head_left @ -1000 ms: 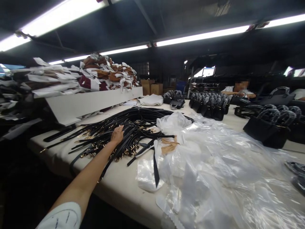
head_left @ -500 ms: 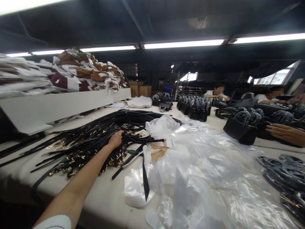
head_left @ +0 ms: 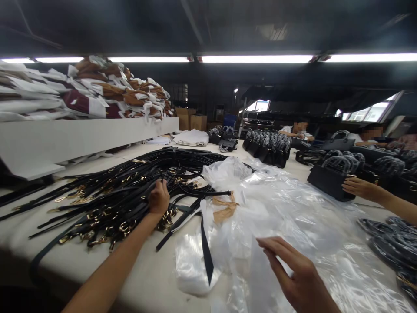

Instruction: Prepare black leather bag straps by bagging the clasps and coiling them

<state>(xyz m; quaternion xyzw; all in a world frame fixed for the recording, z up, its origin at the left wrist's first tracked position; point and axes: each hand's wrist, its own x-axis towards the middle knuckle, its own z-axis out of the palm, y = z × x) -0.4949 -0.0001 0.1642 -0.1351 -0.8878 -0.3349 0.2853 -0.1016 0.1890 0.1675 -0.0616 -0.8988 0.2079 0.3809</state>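
Note:
My left hand (head_left: 159,198) is closed at the pile of black straps (head_left: 130,191), pinching what looks like one thin strap. The straps lie bundled on the table, with gold-coloured metal clasps at their ends. My right hand (head_left: 298,271) hovers over clear plastic bags (head_left: 280,204). Its fingers are stretched out, the thumb side is apart from them, and it holds nothing. Between the hands lie a black strip (head_left: 206,250) and a crumpled piece of brown paper (head_left: 224,208).
At right, a co-worker's hand (head_left: 363,189) touches a black handbag (head_left: 329,180). More black handbags (head_left: 267,150) with wrapped handles stand farther back. Wrapped black handles (head_left: 387,239) lie at the right. A white board (head_left: 91,137) backs stacked wrapped goods (head_left: 127,93) at the left.
My left hand has lifted slightly and curled into a closed grip. My right hand has come into view from below. The co-worker's hand has moved left onto the handbag.

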